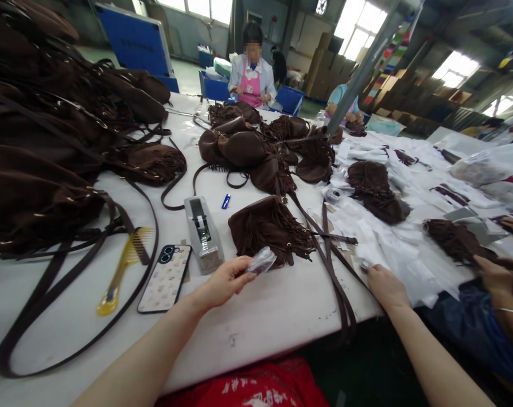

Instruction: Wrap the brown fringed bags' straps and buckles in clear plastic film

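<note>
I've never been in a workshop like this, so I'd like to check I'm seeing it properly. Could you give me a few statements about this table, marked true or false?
1. The left hand holds a piece of clear plastic. True.
2. In the picture, the yellow comb lies to the left of the phone. True.
3. The phone lies screen up. False: its back, with the camera lenses, faces up.
4. The grey tape dispenser is between the phone and the nearest fringed bag. True.
5. That fringed bag is white. False: it is dark brown.
6. The right hand grips the tape dispenser. False: the right hand is on the other side of the fringed bag.
</note>
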Available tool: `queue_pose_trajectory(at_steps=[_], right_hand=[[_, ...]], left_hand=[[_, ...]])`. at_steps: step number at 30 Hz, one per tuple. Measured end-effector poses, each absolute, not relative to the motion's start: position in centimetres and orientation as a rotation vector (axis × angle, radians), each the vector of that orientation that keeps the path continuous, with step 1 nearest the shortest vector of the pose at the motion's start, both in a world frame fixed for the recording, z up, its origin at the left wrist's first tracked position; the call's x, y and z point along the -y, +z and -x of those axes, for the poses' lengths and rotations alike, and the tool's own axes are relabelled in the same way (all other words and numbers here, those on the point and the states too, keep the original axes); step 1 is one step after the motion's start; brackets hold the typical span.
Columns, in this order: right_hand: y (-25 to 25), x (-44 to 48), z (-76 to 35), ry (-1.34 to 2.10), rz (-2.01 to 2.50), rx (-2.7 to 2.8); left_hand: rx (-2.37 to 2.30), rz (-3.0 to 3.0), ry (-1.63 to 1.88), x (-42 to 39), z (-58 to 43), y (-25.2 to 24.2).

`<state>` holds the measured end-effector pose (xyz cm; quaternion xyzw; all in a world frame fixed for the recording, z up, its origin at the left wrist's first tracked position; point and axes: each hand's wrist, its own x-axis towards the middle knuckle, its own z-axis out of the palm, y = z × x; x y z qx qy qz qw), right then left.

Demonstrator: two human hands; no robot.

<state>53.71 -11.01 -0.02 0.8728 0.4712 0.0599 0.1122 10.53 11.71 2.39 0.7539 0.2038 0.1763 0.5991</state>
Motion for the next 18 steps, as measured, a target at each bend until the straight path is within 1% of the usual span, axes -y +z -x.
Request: queue_pose_trajectory(at_steps=[1, 3, 5, 6, 7, 9, 11, 12, 13, 15, 18], right_hand=[[0.5, 11.0, -53.5, 0.208, -2.566, -1.406], [2.0, 11.1, -52.6, 0.379, -2.674, -1.461], [3.8, 10.7, -50.7, 0.532, -2.956, -1.483], [4.7, 10.3, -49.2, 0.492, -3.163, -1.484], [5.5, 9.8, -47.5, 0.336, -3.38, -1.472], [6.4, 8.3, -43.1, -0.31, -3.68, -1.507], [6.5, 6.6, -38.3, -0.913, -3.634, -1.623], [6.3, 5.8, -35.9, -1.115, -3.523, -1.712], [6.0, 5.0, -33.6, -1.26, -3.383, -1.815], [5.3, 3.8, -29.9, -1.417, -3.114, -1.999], [4.6, 2.1, -26.6, -1.434, -2.901, -2.106]], left_hand=[[-0.477, -1.671, 0.398, -11.6, -10.4, 2.3], [-0.459, -1.576, 0.389, -11.5, -10.2, 2.1], [-0.437, -1.535, 0.412, -11.4, -10.0, 2.1], [-0.43, -1.514, 0.431, -11.4, -9.9, 2.1], [-0.426, -1.49, 0.45, -11.4, -9.8, 2.1], [-0.421, -1.43, 0.484, -11.5, -9.5, 2.1], [-0.416, -1.356, 0.497, -11.6, -9.3, 2.0], [-0.414, -1.312, 0.496, -11.8, -9.2, 1.9], [-0.408, -1.263, 0.486, -11.9, -9.1, 1.8], [-0.4, -1.175, 0.475, -12.3, -8.9, 1.5], [-0.395, -1.104, 0.478, -12.7, -8.7, 1.3]])
